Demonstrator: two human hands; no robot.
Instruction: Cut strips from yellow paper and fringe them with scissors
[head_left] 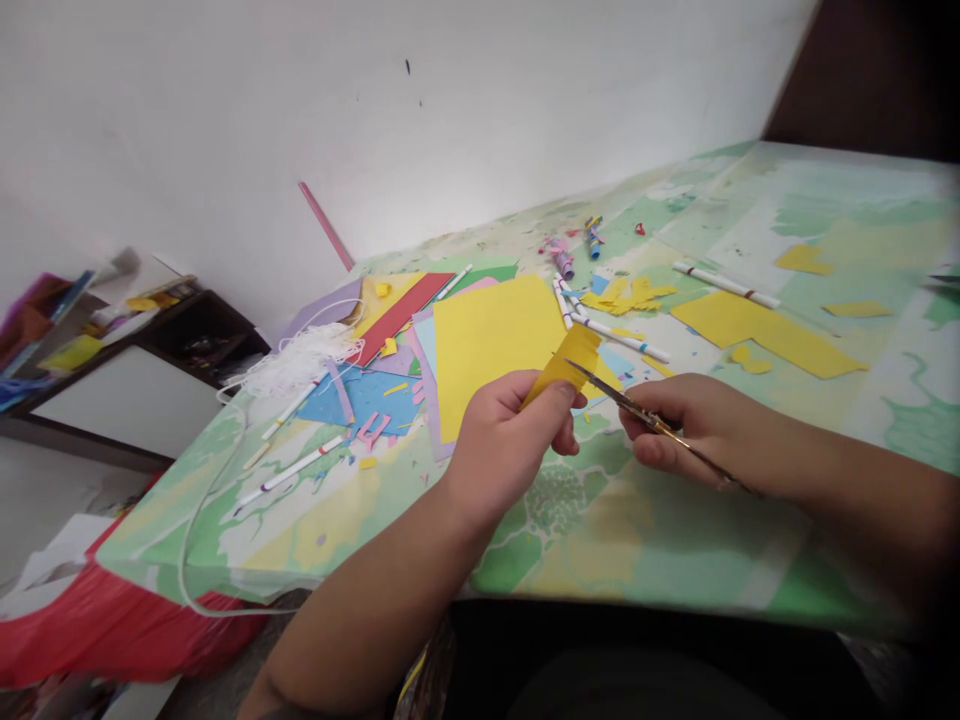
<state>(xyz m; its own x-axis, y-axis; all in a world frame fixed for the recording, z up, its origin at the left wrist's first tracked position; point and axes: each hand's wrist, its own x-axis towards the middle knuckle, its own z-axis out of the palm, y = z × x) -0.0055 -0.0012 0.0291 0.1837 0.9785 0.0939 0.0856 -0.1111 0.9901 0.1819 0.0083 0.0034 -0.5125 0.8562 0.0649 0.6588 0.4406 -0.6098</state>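
My left hand (517, 425) grips a small yellow paper strip (568, 362) between thumb and fingers, above the table. My right hand (686, 430) is closed round a pair of scissors (651, 418) with a gold-coloured handle. The scissor blades point left and meet the upper part of the strip; whether they are cutting into it cannot be made out. Behind my left hand lies a large yellow paper sheet (487, 335) on top of pink and light blue sheets. A cut yellow piece (765, 335) rests beyond my right hand.
A patterned green cloth (810, 540) covers the table. White plastic string (315, 355) is heaped at the left, beside a red strip (405, 318) and blue paper (364, 400). White marker pens (292, 475) and yellow scraps (630, 295) lie scattered. A cabinet (150, 390) stands left.
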